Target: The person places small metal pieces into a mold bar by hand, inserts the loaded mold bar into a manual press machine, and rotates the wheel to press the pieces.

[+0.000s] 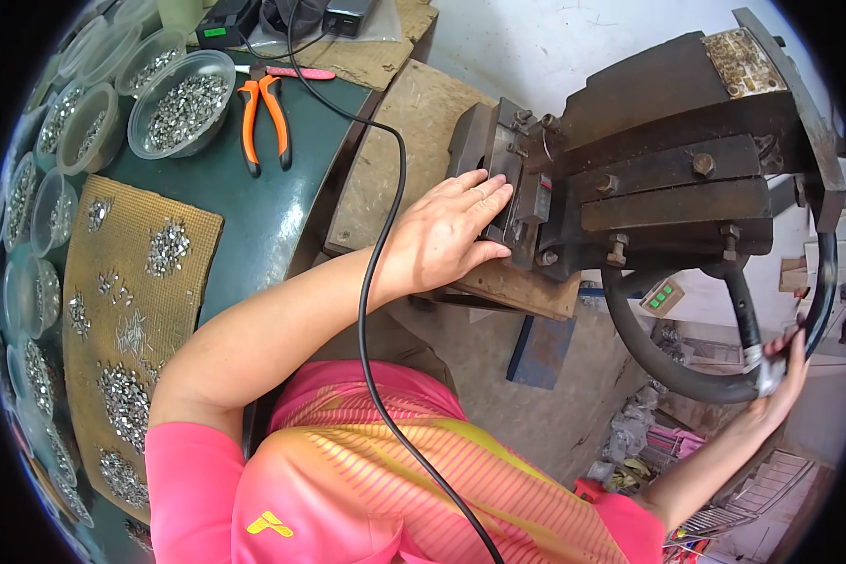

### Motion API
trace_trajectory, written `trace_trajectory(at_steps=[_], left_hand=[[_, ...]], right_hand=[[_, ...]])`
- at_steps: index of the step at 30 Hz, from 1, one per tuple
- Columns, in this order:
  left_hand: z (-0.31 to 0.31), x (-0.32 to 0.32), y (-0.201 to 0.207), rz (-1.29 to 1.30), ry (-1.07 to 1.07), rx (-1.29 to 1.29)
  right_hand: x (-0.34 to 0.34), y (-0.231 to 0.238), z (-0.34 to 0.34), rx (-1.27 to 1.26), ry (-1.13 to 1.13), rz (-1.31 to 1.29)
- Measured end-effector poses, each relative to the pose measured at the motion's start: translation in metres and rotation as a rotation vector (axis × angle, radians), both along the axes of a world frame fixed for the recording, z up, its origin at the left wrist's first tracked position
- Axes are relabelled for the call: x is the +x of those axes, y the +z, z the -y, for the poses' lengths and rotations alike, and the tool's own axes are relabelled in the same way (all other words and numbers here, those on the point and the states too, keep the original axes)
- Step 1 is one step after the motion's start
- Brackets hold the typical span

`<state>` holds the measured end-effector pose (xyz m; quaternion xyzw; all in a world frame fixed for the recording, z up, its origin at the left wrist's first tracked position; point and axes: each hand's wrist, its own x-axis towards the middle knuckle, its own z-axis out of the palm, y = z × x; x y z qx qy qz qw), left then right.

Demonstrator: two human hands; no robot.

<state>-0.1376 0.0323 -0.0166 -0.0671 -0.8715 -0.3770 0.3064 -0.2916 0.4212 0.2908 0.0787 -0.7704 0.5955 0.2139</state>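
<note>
My left hand [456, 226] lies on the near side of a dark metal press [672, 188], palm down with its fingers stretched out. Its fingertips reach the clamp block and die area [517, 193], beside a small steel piece with a red mark [543, 188]. Whether a small part lies under the fingers is hidden. Far to the right, my right hand [782, 376] is wrapped round the rim of the press's black handwheel [672, 376], at a spot covered in silvery wrapping [771, 376].
On the green table [263, 202] at left are orange-handled pliers [265, 122], a woven mat [183, 291] with piles of small metal parts, and several plastic tubs [141, 141] of such parts. A black cable [365, 329] hangs across my left forearm. A wooden bench [395, 141] stands under the press.
</note>
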Motion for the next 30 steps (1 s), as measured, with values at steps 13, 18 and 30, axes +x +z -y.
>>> trace_trajectory(at_steps=[13, 18, 30], left_hand=[[-0.001, 0.002, -0.001, -0.024, 0.052, -0.046], [-0.001, 0.002, 0.0, -0.023, 0.08, -0.05], [-0.001, 0.004, 0.0, -0.04, 0.09, -0.053]], right_hand=[[0.057, -0.153, 0.02, -0.25, 0.052, -0.414], [0.022, -0.055, -0.018, -0.057, 0.081, -0.121], [0.03, -0.122, -0.01, -0.113, 0.018, -0.348]])
